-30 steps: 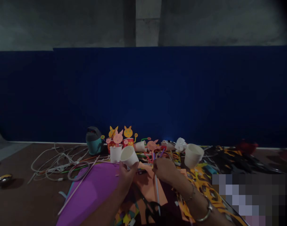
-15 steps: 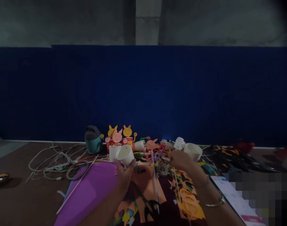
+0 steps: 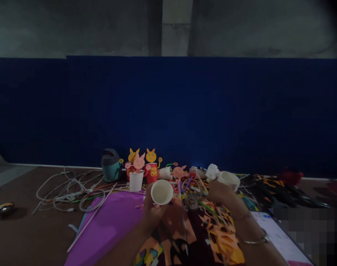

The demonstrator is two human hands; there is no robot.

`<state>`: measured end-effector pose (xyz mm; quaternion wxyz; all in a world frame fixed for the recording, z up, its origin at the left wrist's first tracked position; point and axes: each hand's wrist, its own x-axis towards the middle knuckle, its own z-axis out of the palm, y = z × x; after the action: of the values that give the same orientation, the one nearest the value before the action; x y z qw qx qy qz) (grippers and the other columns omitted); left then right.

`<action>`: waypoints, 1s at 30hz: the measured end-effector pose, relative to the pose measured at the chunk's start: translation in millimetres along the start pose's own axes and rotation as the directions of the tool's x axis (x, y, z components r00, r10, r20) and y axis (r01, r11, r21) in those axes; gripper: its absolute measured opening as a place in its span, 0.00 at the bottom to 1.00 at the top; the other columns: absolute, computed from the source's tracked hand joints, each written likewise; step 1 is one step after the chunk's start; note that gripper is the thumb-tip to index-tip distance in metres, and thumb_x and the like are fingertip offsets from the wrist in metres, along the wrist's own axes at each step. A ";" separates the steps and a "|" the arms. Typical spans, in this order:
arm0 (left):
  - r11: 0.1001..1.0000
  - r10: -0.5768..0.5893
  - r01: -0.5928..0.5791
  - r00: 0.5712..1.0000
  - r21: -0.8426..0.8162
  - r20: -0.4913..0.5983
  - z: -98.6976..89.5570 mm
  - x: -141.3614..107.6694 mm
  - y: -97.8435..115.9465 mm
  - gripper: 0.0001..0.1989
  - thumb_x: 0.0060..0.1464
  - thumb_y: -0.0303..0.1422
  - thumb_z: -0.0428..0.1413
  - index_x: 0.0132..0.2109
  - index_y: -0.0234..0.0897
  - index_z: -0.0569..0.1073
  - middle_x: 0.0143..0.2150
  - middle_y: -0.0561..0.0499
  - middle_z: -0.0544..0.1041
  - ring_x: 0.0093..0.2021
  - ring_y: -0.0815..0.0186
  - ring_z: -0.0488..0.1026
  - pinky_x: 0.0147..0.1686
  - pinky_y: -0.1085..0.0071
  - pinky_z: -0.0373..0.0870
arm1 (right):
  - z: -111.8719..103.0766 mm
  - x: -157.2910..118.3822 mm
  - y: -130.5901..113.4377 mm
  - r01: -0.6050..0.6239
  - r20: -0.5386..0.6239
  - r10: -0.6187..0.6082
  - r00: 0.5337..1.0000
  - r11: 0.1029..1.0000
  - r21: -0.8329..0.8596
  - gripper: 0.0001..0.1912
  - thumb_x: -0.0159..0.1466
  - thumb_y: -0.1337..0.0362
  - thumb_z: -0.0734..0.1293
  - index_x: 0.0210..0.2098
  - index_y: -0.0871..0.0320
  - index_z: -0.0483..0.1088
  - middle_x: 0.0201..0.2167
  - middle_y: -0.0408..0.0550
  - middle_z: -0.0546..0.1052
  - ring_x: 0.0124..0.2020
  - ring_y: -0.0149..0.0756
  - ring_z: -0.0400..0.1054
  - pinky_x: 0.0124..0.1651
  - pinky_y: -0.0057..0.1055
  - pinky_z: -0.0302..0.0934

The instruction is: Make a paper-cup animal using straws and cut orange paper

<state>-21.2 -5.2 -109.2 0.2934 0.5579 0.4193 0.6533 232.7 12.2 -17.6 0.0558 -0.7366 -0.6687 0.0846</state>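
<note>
My left hand [image 3: 154,208] is wrapped round a white paper cup [image 3: 162,192], whose open mouth faces me. Over the craft pile on the right is my right hand [image 3: 216,191], with its fingertips hidden or too dark to make out. Just left of it lies a roll of clear tape [image 3: 192,200]. Behind the held cup stand a white cup with a pink paper animal head [image 3: 139,162] and a red cup [image 3: 152,172] with an orange one. A white paper bowl [image 3: 229,180] sits beyond my right hand.
Purple paper [image 3: 113,221] and tangled white cables [image 3: 74,188] lie on the left, near a teal and grey container [image 3: 111,166]. Black scissors [image 3: 179,251] rest at the front. Orange paper scraps [image 3: 223,236] and a phone [image 3: 279,236] are on the right.
My left hand has moved right with the cup and turned its mouth more toward me. My right hand has shifted slightly right and down, as has the whole view.
</note>
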 end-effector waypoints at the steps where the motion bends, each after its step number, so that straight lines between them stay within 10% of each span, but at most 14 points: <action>1: 1.000 0.008 -0.008 1.000 -0.005 0.009 0.2 -0.6 1.1 0.21 0.39 0.32 0.66 0.42 0.41 0.71 0.38 0.48 0.77 0.42 0.53 0.74 0.45 0.59 0.70 | -8.9 -3.5 0.7 -0.012 0.006 0.012 1.000 1.000 0.000 0.06 0.50 0.68 0.71 0.19 0.62 0.71 0.19 0.56 0.76 0.27 0.48 0.74 0.30 0.37 0.61; 5: 0.999 0.042 -0.041 0.999 -0.025 0.028 0.5 0.0 6.3 0.21 0.41 0.31 0.65 0.44 0.41 0.70 0.42 0.48 0.76 0.42 0.56 0.74 0.43 0.62 0.70 | -40.8 -27.6 -12.7 0.067 -0.103 -0.055 0.993 0.991 0.114 0.12 0.60 0.62 0.59 0.25 0.59 0.70 0.24 0.54 0.77 0.27 0.39 0.73 0.29 0.32 0.60; 8: 0.995 0.093 -0.092 0.994 -0.027 0.055 0.2 1.7 9.0 0.23 0.40 0.30 0.64 0.46 0.40 0.70 0.44 0.47 0.74 0.42 0.56 0.73 0.43 0.62 0.70 | -46.5 -48.5 -38.3 0.369 -0.347 -0.171 0.922 0.657 0.657 0.14 0.62 0.56 0.58 0.35 0.59 0.69 0.25 0.51 0.77 0.24 0.36 0.72 0.28 0.30 0.64; 11: 0.986 0.162 -0.164 0.983 0.014 0.090 -0.3 2.1 10.1 0.23 0.40 0.29 0.63 0.47 0.39 0.69 0.44 0.46 0.73 0.43 0.56 0.72 0.43 0.62 0.69 | -36.5 -61.6 -65.0 0.489 -0.418 -0.254 0.872 0.457 0.743 0.12 0.62 0.58 0.60 0.37 0.59 0.69 0.27 0.50 0.77 0.26 0.36 0.72 0.30 0.31 0.66; 19: 0.981 0.192 -0.191 0.967 -0.023 0.165 -1.1 -0.4 15.5 0.23 0.45 0.28 0.61 0.50 0.39 0.67 0.45 0.45 0.73 0.45 0.56 0.72 0.45 0.63 0.68 | -9.0 -59.2 -94.5 0.687 -0.481 -0.490 0.727 0.518 0.510 0.10 0.60 0.69 0.62 0.36 0.58 0.75 0.30 0.47 0.78 0.30 0.36 0.71 0.35 0.30 0.65; 30: 0.977 0.199 -0.210 0.959 0.031 0.200 -3.6 0.0 12.7 0.24 0.48 0.27 0.58 0.53 0.39 0.64 0.48 0.44 0.72 0.47 0.57 0.71 0.47 0.62 0.67 | -5.6 -57.4 -92.9 0.728 -0.467 -0.559 0.685 0.504 0.465 0.12 0.60 0.72 0.61 0.37 0.58 0.75 0.34 0.48 0.79 0.35 0.37 0.72 0.40 0.31 0.65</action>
<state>-23.6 -12.1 -98.1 0.2496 0.6673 0.3452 0.6110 137.9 -35.5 8.9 0.4070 -0.3732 -0.8150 0.1755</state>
